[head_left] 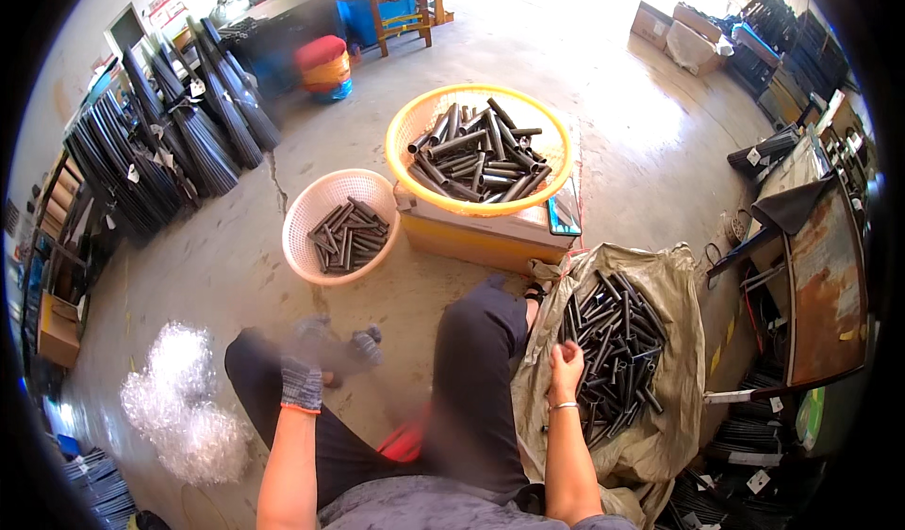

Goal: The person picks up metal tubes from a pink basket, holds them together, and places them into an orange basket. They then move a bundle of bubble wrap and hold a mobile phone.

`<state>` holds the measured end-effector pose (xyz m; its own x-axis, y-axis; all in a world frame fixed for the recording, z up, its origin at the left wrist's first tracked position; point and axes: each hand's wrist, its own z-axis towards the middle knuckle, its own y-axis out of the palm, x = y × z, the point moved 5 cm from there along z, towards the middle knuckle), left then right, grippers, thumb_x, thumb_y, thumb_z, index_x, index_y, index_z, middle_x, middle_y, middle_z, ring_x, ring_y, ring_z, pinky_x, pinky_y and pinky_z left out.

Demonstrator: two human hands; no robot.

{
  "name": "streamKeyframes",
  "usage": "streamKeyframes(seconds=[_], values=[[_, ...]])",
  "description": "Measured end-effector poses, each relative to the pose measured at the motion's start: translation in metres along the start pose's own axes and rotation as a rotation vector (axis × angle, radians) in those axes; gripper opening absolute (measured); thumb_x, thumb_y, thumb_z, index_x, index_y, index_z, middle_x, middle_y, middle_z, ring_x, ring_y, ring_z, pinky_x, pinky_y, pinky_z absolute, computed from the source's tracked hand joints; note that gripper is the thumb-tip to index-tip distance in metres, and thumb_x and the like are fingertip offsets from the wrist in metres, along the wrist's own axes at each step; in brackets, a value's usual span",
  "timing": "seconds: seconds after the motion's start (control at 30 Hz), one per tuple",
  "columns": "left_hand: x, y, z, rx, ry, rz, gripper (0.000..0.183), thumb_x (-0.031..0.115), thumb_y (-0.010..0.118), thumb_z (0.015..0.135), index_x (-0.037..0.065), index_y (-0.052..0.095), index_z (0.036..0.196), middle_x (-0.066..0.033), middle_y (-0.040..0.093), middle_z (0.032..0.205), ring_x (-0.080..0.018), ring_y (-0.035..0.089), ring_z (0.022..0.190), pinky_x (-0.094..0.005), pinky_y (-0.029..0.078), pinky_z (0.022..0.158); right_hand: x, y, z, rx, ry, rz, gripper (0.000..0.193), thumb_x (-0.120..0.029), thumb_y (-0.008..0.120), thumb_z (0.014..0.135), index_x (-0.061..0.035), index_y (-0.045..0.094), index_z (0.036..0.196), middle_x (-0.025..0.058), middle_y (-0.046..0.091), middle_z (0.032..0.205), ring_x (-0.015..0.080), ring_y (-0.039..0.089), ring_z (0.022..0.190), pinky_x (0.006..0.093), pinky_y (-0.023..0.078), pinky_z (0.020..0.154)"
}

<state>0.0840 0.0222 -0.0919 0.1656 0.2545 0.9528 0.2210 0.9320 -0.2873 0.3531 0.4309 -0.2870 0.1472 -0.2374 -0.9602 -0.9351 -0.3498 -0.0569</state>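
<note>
My right hand (pixel 566 372), bare with a bracelet at the wrist, is at the left side of a heap of short black tubes (pixel 622 360). Its fingers are curled together, and a dark tube end shows at the fingertips; whether they grip it is unclear. The tubes lie in an open olive sack (pixel 681 342) at my right. My left hand (pixel 302 381) wears a grey knitted glove with an orange cuff and hangs over my left knee. A blur hides its fingers and what they hold, if anything. Beyond it is a small grey knobby shape (pixel 366 344) that I cannot identify.
A yellow basket (pixel 396 120) of black tubes stands on a cardboard box (pixel 462 240) ahead. Left of it, a pale pink basket (pixel 294 224) holds shorter tubes. Clear plastic wrap (pixel 184 407) lies at the left. A rusty-topped stand (pixel 830 285) is at right; long black bundles (pixel 123 153) lean far left.
</note>
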Motion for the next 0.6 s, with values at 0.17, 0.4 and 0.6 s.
streamKeyframes(seconds=[0.17, 0.4, 0.6], values=[[0.049, 0.025, -0.008, -0.130, -0.251, -0.832, 0.031, 0.023, 0.057, 0.088, -0.004, 0.059, 0.103, -0.0135, 0.064, 0.095, -0.0221, 0.061, 0.081, -0.0340, 0.052, 0.074, -0.161, 0.060, -0.050, -0.198, -0.324, 0.221, 0.029, -0.008, 0.059, 0.087, -0.0004, 0.050, 0.114, 0.0053, 0.059, 0.100, 0.0121, 0.056, 0.088, 0.0247, 0.046, 0.077], [0.108, 0.026, -0.005, -0.249, -0.344, -1.283, 0.043, 0.033, 0.050, 0.092, -0.007, 0.056, 0.106, -0.0165, 0.063, 0.099, -0.0287, 0.061, 0.089, -0.0400, 0.050, 0.084, -0.267, 0.121, -0.152, -0.492, -0.620, 0.202, 0.029, -0.002, 0.060, 0.084, 0.0004, 0.052, 0.112, 0.0073, 0.059, 0.098, 0.0139, 0.056, 0.090, 0.0262, 0.045, 0.081], [0.130, 0.009, -0.012, -0.224, -0.417, -1.441, 0.047, 0.039, 0.051, 0.090, -0.001, 0.057, 0.112, -0.0132, 0.061, 0.107, -0.0267, 0.059, 0.097, -0.0387, 0.048, 0.085, -0.246, 0.188, -0.211, -0.884, -0.450, -0.028, 0.069, -0.017, 0.067, 0.078, -0.0048, 0.031, 0.135, 0.0161, 0.043, 0.131, 0.0258, 0.040, 0.123, 0.0369, 0.036, 0.097]])
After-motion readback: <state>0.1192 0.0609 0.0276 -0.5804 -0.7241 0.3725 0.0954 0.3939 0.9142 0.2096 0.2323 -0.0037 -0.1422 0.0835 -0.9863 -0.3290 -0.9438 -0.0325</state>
